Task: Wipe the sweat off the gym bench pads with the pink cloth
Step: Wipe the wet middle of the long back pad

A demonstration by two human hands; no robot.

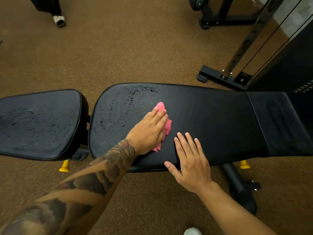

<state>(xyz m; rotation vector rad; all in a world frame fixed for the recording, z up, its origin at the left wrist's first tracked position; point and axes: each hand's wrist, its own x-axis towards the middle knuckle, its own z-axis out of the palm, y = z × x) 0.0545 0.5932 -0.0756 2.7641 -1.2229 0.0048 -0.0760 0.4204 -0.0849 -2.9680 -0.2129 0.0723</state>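
A black gym bench lies across the view. Its long back pad [211, 119] carries beads of sweat [128, 106] on its left part. The shorter seat pad [39, 122] at the left is also speckled with wet marks. My left hand [149, 131] presses flat on the crumpled pink cloth [166, 126] near the middle of the long pad, at the right edge of the wet patch. To the right of the cloth my right hand [191, 160] rests flat on the pad's near edge, fingers apart, holding nothing.
Brown speckled floor [118, 48] surrounds the bench. A black rack base with cables [225, 77] stands behind the bench at the right. Another person's foot [59, 20] is at the far left. Yellow knobs [64, 166] stick out under the bench. A black bench leg [237, 185] runs toward me.
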